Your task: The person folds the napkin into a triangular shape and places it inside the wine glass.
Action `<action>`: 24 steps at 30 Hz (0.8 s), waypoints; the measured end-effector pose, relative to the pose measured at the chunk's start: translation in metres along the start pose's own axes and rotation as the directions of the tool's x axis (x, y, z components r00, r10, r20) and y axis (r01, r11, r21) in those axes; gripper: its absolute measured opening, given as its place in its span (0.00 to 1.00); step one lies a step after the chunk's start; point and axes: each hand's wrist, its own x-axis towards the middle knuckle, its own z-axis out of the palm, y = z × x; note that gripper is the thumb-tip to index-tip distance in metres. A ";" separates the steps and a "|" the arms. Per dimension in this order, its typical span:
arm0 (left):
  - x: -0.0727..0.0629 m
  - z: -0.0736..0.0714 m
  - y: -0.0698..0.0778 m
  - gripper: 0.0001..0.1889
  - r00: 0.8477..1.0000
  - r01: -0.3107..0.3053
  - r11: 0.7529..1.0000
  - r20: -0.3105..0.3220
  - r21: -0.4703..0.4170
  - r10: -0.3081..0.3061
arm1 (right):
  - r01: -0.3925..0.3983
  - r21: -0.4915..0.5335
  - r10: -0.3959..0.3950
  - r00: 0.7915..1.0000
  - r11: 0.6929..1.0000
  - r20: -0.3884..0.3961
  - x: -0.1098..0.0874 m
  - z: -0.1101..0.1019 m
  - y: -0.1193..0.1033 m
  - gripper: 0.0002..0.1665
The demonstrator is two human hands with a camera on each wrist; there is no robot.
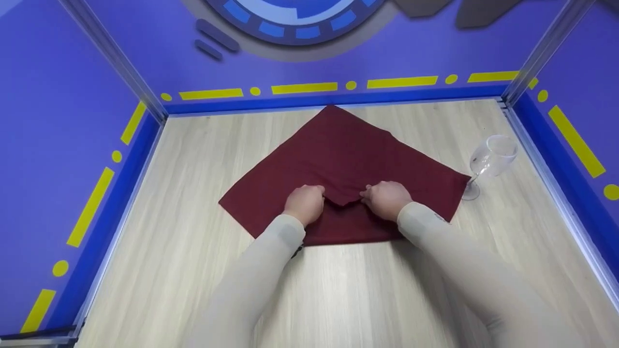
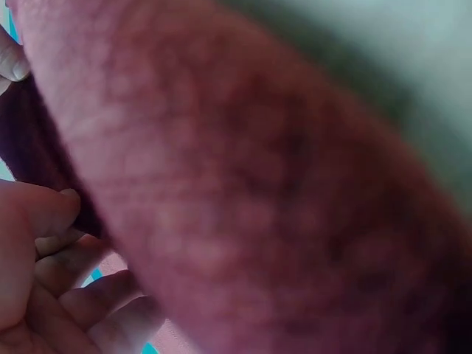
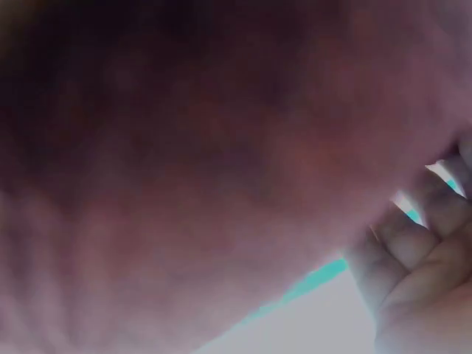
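Observation:
A dark red cloth napkin (image 1: 338,145) lies spread on the table with one corner toward the back wall and a straight edge at the front. Both hands pinch its raised middle part, where a small point of cloth hangs down between them. My left hand (image 1: 304,203) grips the left side of that point; the left wrist view shows its thumb (image 2: 55,210) pressed on the cloth. Across a short gap, my right hand (image 1: 387,199) pinches the right side. In the right wrist view, blurred cloth (image 3: 184,184) hides most of the right hand's fingers (image 3: 405,243).
A clear wine glass (image 1: 493,154) stands at the right, its foot overlapped by the napkin's right corner. Blue panels (image 1: 329,63) with yellow markings enclose the pale wooden table (image 1: 184,193) at the back and both sides.

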 end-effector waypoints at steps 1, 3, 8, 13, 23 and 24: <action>0.000 0.000 0.000 0.10 1.000 -0.003 1.000 -0.002 0.001 0.003 | 0.002 -0.006 -0.002 1.000 1.000 0.002 0.000 -0.001 -0.001 0.16; -0.001 0.000 -0.001 0.10 1.000 -0.008 1.000 -0.007 0.003 0.008 | 0.006 -0.016 -0.005 1.000 1.000 0.006 -0.001 -0.001 -0.002 0.16; -0.001 -0.001 -0.004 0.10 1.000 -0.021 1.000 0.001 -0.004 0.021 | -0.015 0.001 0.015 1.000 1.000 0.005 -0.001 -0.002 -0.005 0.16; 0.000 -0.003 -0.006 0.10 1.000 -0.029 1.000 0.007 -0.005 0.029 | -0.023 0.034 0.023 1.000 0.999 -0.001 0.000 0.001 -0.007 0.16; 0.001 -0.005 -0.011 0.10 0.998 -0.061 0.998 0.018 0.006 0.061 | -0.016 0.043 0.018 0.999 0.999 -0.028 0.001 0.003 -0.011 0.14; 0.001 -0.005 -0.012 0.10 0.998 -0.061 0.998 0.018 0.009 0.061 | -0.014 0.044 0.015 1.000 0.999 -0.028 0.001 0.003 -0.012 0.14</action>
